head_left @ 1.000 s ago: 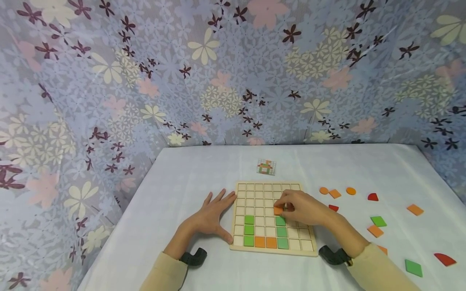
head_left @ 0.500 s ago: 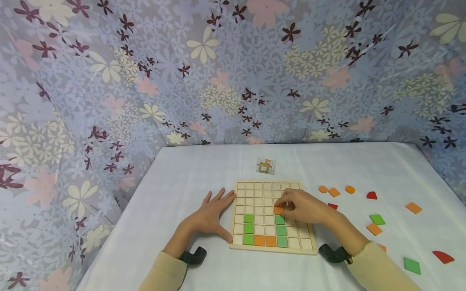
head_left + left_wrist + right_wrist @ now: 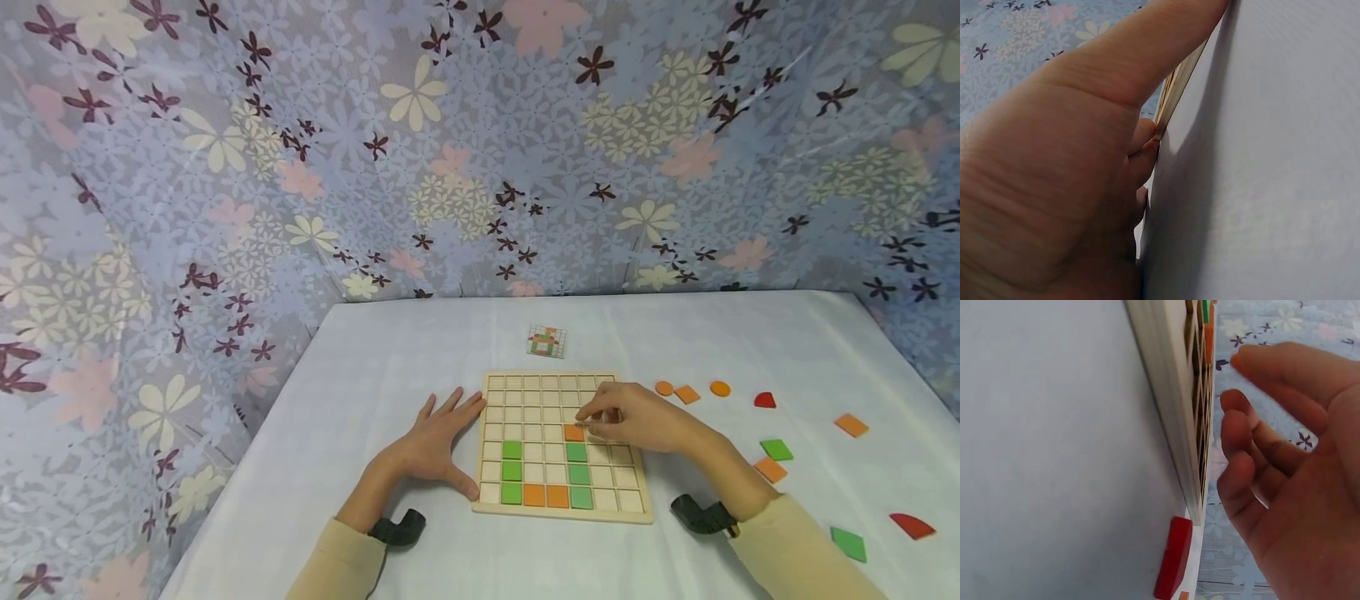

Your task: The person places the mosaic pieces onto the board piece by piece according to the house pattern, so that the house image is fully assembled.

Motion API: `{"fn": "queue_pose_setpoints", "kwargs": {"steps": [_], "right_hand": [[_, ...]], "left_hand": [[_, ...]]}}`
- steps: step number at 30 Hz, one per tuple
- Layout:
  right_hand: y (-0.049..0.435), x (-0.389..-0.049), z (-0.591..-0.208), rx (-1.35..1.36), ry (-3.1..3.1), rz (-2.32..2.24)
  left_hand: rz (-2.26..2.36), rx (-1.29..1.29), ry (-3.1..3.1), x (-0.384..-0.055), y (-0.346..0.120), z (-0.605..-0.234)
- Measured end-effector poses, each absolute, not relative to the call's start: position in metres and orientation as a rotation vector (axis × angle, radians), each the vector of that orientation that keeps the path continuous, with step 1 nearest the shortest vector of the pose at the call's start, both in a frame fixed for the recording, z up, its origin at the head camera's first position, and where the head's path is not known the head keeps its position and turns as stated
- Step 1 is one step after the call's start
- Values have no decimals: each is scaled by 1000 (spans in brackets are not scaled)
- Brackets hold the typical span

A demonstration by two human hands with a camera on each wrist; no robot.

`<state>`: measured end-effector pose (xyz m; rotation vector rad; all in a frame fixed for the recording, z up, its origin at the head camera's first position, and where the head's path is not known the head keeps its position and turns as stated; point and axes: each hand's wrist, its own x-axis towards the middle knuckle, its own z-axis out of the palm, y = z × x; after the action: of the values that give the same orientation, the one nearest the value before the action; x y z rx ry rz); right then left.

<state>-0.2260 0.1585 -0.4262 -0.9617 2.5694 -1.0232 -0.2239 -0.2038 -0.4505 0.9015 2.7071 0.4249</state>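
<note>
A wooden grid board (image 3: 562,517) lies on the white-covered table. My left hand (image 3: 431,446) rests at its left side, fingers spread, with thumb and fingertips touching the edge. My right hand (image 3: 633,417) hovers over the board's right part, its fingers loosely bent; in the right wrist view they hold nothing and thumb and fingers are apart. Just left of those fingertips, an orange square tile (image 3: 573,432) sits in a cell above a column of darker green tiles (image 3: 578,474). Light green tiles (image 3: 512,471) form another column, and orange tiles (image 3: 545,497) lie between the columns in the bottom row.
A small pattern card (image 3: 546,341) lies behind the board. Loose pieces are scattered to the right: orange discs (image 3: 720,389), orange squares (image 3: 851,425), green squares (image 3: 848,544) and red quarter-circles (image 3: 912,526). A flowered cloth (image 3: 480,150) hangs behind the table.
My right hand has let go of the orange tile, which stays in its cell, and has moved slightly up and to the right. The left hand has stayed at the board's edge.
</note>
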Motion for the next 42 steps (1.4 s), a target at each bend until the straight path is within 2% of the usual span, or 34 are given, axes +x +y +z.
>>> {"fn": "queue_pose_setpoints", "kwargs": {"steps": [25, 35, 42], "right_hand": [[173, -224, -428, -892, 2469, -1100], [201, -217, -434, -771, 2466, -1099], [219, -211, -433, -798, 2501, -1079]], "left_hand": [[460, 920, 2704, -225, -206, -453], [436, 899, 2700, -224, -204, -453], [432, 901, 2704, -224, -205, -452]]}}
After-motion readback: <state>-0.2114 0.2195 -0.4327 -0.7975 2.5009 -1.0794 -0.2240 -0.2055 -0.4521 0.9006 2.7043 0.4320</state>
